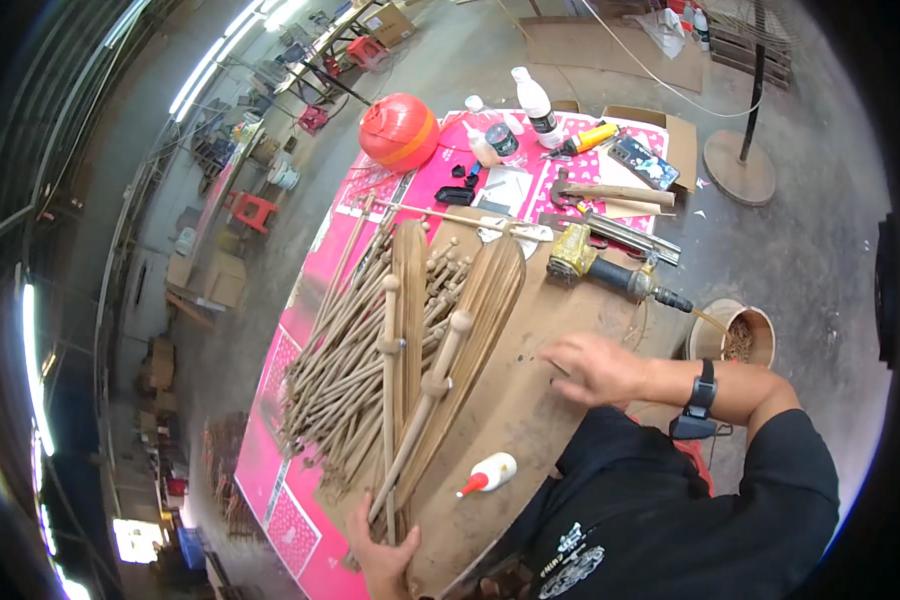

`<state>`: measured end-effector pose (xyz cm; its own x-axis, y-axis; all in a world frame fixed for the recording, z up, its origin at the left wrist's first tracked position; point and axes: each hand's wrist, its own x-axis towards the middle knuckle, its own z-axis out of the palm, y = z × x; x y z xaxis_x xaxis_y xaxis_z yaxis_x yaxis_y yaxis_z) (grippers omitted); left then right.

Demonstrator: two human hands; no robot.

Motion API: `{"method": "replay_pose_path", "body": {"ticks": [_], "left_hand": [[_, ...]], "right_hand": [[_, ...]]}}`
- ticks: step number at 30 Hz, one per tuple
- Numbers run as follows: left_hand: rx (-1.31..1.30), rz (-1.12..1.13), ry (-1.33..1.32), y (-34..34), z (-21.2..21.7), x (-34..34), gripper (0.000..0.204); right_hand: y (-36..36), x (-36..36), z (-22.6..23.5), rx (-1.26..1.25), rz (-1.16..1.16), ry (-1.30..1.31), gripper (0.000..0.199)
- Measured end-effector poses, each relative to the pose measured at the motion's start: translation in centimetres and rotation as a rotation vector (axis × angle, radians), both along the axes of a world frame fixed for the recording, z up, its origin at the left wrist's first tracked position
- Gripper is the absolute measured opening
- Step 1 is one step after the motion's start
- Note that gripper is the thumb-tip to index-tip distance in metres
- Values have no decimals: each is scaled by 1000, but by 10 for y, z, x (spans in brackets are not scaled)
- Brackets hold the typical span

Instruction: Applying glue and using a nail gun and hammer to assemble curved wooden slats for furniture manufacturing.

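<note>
Two slatted wooden panels (485,325) lie lengthwise on cardboard, with turned wooden rods (415,435) bearing round knobs and collars across them. My left hand (382,555) is at the rods' near ends, its thumb and fingers on either side of them. Over the cardboard at the right is my right hand (598,368), fingers bent toward the thumb; a small dark thing shows at the fingertips, too small to name. A white glue bottle with a red tip (488,474) lies between me and the panels. Beyond my right hand rests an air nailer (595,262).
Many thin knobbed rods (345,370) are heaped left of the panels. Farther back are a red ball-shaped container (398,132), a white bottle (537,105), a hammer (562,187) and a phone (644,162). A bucket of small brown pieces (765,325) stands on the floor at right.
</note>
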<state>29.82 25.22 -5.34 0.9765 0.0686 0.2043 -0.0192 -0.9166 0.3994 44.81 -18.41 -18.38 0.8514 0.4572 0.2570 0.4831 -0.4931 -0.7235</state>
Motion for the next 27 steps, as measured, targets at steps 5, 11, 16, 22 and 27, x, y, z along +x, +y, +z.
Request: {"method": "replay_pose_path", "body": {"ticks": [5, 11, 16, 22, 27], "left_hand": [[99, 84, 10, -24, 17, -58, 90], [78, 165, 30, -20, -3, -127, 85], [11, 236, -28, -10, -14, -162, 86], [-35, 258, -190, -25, -24, -164, 87], [42, 219, -264, -19, -45, -172, 86]], "right_hand": [[47, -33, 40, 470, 403, 142, 54], [88, -48, 49, 642, 577, 83, 55], [102, -38, 0, 231, 362, -46, 95], [144, -55, -53, 136, 417, 174, 84], [159, -41, -78, 175, 419, 160, 64]]}}
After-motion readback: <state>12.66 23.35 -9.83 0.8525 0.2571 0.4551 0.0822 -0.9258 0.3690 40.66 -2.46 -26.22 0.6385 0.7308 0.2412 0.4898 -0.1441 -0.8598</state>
